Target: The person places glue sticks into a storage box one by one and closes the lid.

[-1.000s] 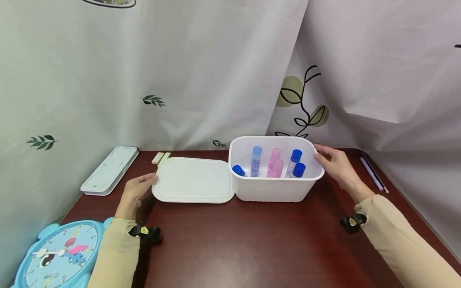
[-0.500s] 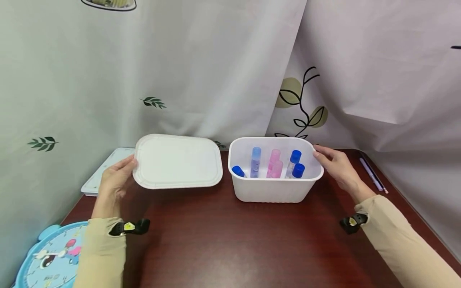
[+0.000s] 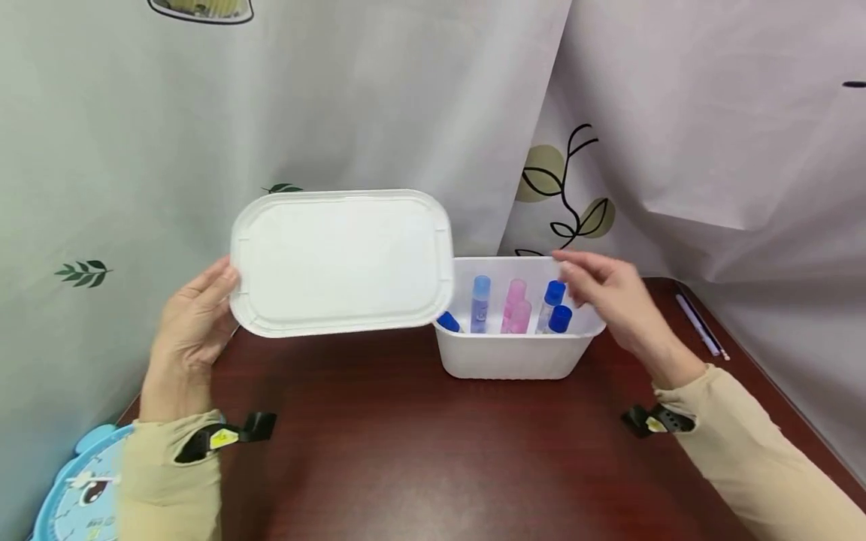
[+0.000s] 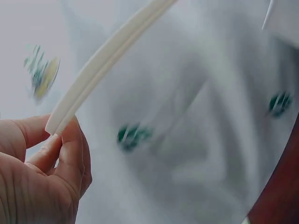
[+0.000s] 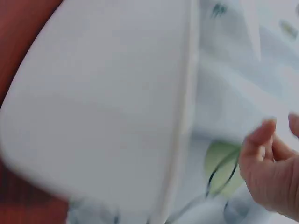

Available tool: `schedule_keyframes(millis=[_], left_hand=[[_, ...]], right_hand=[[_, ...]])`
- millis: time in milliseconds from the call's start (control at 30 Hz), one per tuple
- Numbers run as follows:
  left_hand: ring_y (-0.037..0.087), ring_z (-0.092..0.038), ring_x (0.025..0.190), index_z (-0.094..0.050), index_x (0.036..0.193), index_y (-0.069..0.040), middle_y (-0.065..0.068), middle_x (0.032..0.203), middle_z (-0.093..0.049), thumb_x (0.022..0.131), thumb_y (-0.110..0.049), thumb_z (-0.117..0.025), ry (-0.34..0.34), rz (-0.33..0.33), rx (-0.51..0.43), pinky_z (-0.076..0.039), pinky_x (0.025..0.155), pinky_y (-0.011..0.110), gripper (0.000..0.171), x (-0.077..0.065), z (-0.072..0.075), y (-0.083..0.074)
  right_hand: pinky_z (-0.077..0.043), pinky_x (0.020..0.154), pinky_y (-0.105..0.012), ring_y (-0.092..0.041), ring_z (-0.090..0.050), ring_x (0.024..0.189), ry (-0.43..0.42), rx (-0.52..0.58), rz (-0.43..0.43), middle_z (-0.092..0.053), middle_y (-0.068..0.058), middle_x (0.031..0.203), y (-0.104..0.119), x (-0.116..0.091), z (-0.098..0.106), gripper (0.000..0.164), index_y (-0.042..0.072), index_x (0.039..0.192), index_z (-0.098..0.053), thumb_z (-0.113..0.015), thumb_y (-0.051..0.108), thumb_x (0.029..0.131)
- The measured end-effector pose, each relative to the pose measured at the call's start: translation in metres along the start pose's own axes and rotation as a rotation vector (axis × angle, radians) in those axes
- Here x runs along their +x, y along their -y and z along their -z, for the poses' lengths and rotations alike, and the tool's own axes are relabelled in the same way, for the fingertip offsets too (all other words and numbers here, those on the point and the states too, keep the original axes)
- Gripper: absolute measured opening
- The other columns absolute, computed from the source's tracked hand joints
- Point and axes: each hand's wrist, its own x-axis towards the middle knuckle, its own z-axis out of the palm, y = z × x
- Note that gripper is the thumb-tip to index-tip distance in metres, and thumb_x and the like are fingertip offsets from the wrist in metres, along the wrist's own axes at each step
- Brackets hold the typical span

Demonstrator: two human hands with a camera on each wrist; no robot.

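Note:
My left hand (image 3: 196,319) pinches the left end of a white plastic lid (image 3: 341,259), raised above the table; in the left wrist view the thumb and fingers grip its edge (image 4: 105,56). The lid's right end overlaps the left rim of a white storage bin (image 3: 510,357) in the head view. Inside the bin stand several small capped tubes like glue sticks, among them a light-blue one (image 3: 479,304), a pink one (image 3: 519,317) and a dark-blue-capped one (image 3: 560,319). Over the bin's right side hovers my right hand (image 3: 612,297), holding nothing, thumb and fingers apart in the right wrist view.
A light purple pen (image 3: 697,324) and a dark pencil lie at the table's right edge. A blue toy clock (image 3: 88,488) is at the lower left, partly under the left sleeve. A patterned curtain (image 3: 379,98) hangs behind the table.
My left hand has lifted the lid off the table and brought it up, first leftward, then toward the bin. My right hand has left the bin's right rim and moved up and left over it.

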Motion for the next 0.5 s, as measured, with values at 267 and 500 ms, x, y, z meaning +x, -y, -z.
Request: schedule_keyframes(millis=[267, 500], left_hand=[[0.008, -0.066, 0.085, -0.072, 0.102, -0.015, 0.0, 0.098, -0.07, 0.091, -0.001, -0.057, 0.114, -0.019, 0.222, -0.054, 0.071, 0.019, 0.023, -0.007, -0.06, 0.044], [0.006, -0.061, 0.08, -0.073, 0.095, -0.02, -0.004, 0.091, -0.066, 0.087, 0.004, -0.062, 0.111, -0.259, 0.396, -0.052, 0.074, 0.017, 0.028, 0.002, -0.088, 0.064]], right_hand=[[-0.037, 0.043, -0.022, -0.008, -0.046, 0.051, 0.11, 0.159, 0.009, -0.056, 0.004, 0.061, 0.033, -0.017, -0.016, 0.007, 0.01, 0.093, -0.067, -0.06, 0.012, 0.092], [-0.044, 0.043, -0.018, -0.005, -0.052, 0.049, -0.109, -0.054, 0.282, -0.058, 0.007, 0.059, 0.04, -0.019, 0.012, 0.003, 0.002, 0.085, -0.067, -0.064, 0.001, 0.087]])
